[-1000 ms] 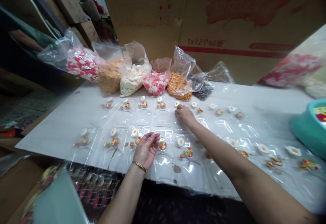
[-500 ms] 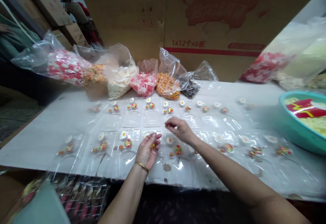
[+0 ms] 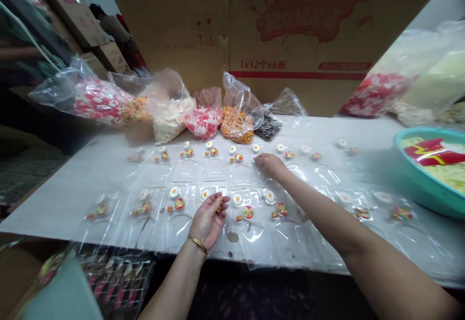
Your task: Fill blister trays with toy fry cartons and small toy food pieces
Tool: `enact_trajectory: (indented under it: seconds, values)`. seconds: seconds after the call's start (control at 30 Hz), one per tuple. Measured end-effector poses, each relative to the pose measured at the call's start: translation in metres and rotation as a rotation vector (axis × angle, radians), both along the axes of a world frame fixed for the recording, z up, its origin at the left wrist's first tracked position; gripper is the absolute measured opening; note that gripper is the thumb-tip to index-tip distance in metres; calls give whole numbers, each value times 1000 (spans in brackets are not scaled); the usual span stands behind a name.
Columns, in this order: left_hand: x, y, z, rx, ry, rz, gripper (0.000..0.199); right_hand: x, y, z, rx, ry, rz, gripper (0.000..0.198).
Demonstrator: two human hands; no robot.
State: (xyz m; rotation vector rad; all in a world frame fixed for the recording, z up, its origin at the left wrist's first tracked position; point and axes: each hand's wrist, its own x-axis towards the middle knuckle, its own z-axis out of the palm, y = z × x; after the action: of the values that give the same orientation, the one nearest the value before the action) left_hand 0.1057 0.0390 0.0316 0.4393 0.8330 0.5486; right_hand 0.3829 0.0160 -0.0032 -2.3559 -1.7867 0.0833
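Note:
My left hand (image 3: pixel 209 220) is palm up over the front row, fingers curled around small yellow-brown pieces (image 3: pixel 219 206) that look like miniature burgers. My right hand (image 3: pixel 271 166) reaches into the back row, its fingertips pinched low over a clear plastic tray; whatever they hold is hidden. Clear trays lie in two rows, many bearing a miniature fried egg (image 3: pixel 174 192), a round red-and-green piece (image 3: pixel 179 203) like a tiny pizza, and a miniature burger (image 3: pixel 239 218). Beside my right fingertips is another fried egg (image 3: pixel 256 148).
Open plastic bags of small pieces, including burger-like ones (image 3: pixel 237 125) and pink-and-white ones (image 3: pixel 203 122), line the back of the white table (image 3: pixel 69 199). Behind them stands a large cardboard box (image 3: pixel 290 34). A turquoise basin (image 3: pixel 417 182) sits at right. Another person (image 3: pixel 114 29) is in the background.
My right hand has moved right along the back row and down towards a tray. My left hand stays almost in place, still holding the small pieces. The view has shifted slightly.

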Motion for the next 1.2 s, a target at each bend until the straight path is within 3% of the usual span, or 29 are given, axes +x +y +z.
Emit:
enact_trajectory:
  seconds: [0.13,0.2,0.27,0.37,0.47,0.6,0.7,0.8,1.2]
  values:
    - [12,-5,-2,83,30,-28,12,-19,-16,18,271,226,-30,27]
    - [21,-10,-5,136,28,-43,18,-48,-28,29,398,412,111,23]
    - [28,-16,-8,187,23,-55,25,-83,-39,36,370,560,361,20]
    - [35,-25,-11,206,26,-113,29,-109,-52,37,347,555,456,14]
    - [34,-29,-10,165,27,-180,26,-83,-61,29,392,573,313,11]
    - [26,-29,-8,128,51,-171,23,2,-70,17,488,430,-173,11]
    - [24,-31,-7,99,61,-168,28,50,-70,10,398,309,-437,13]
    - [25,-35,-4,101,59,-176,27,67,-64,6,295,235,-432,20]
    - [28,-39,-1,186,144,-139,21,70,-50,18,140,281,-379,22]
